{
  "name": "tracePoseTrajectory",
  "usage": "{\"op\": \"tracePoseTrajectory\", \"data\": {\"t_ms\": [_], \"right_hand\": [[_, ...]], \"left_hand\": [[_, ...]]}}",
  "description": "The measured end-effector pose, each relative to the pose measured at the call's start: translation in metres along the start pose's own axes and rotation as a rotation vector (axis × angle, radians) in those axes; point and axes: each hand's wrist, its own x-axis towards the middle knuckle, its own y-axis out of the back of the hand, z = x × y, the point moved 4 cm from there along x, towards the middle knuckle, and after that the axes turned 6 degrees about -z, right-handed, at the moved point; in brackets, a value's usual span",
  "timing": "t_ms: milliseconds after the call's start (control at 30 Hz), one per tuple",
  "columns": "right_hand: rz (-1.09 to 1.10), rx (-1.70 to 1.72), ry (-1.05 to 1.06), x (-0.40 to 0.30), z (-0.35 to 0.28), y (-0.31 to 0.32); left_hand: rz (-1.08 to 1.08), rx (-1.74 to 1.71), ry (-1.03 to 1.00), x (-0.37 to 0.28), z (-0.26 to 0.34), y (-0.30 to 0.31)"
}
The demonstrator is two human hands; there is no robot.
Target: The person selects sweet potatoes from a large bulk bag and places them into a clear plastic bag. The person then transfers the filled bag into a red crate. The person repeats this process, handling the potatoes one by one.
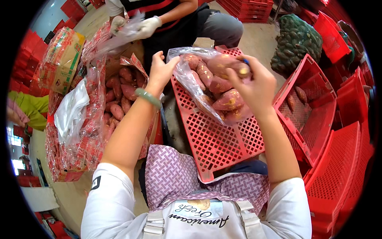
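Observation:
A clear plastic bag (191,89) holding several reddish sweet potatoes (228,100) lies spread at its mouth on an upturned red perforated plastic crate (209,140). Over the bag's right side, my right hand (253,80) grips a sweet potato (223,64), slightly blurred, and something small and blue shows by its fingers. My left hand (162,70), with a green bangle on the wrist, is at the bag's left edge, fingers apart and holding nothing. Left of my forearm stands a plastic-lined carton (101,80) with more sweet potatoes (121,95) inside.
Across from me a person in white gloves (149,27) handles a clear bag. White plastic bags (73,112) lie on the carton's left flap beside a taped carton (61,62). At right are a red crate (319,116) with sweet potatoes, stacked crates (334,167) and a full green mesh sack (295,44).

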Motion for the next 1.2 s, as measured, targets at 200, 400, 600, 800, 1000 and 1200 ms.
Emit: {"op": "tracePoseTrajectory", "data": {"t_ms": [200, 400, 600, 800, 1000, 1200], "right_hand": [[0.018, -0.047, -0.115, -0.010, 0.050, 0.016], [-0.047, 0.165, -0.497, -0.051, 0.064, 0.035], [-0.154, 0.204, -0.770, -0.067, 0.105, 0.008], [0.278, 0.801, -0.803, -0.093, 0.095, 0.002], [0.157, 1.333, -1.429, -0.082, 0.042, 0.015], [0.331, 0.372, -1.163, -0.083, -0.010, 0.100]], "left_hand": [[-0.277, 0.370, -0.017, 0.042, -0.023, -0.012], [-0.247, -0.289, 0.084, 0.016, 0.024, -0.014], [-0.375, -0.321, 0.006, -0.003, 0.081, -0.021], [-0.368, -0.490, 0.346, 0.002, 0.055, 0.002], [-0.482, -0.826, 0.784, -0.011, 0.098, -0.007], [-0.488, -0.683, 0.589, -0.037, 0.212, 0.026]]}}
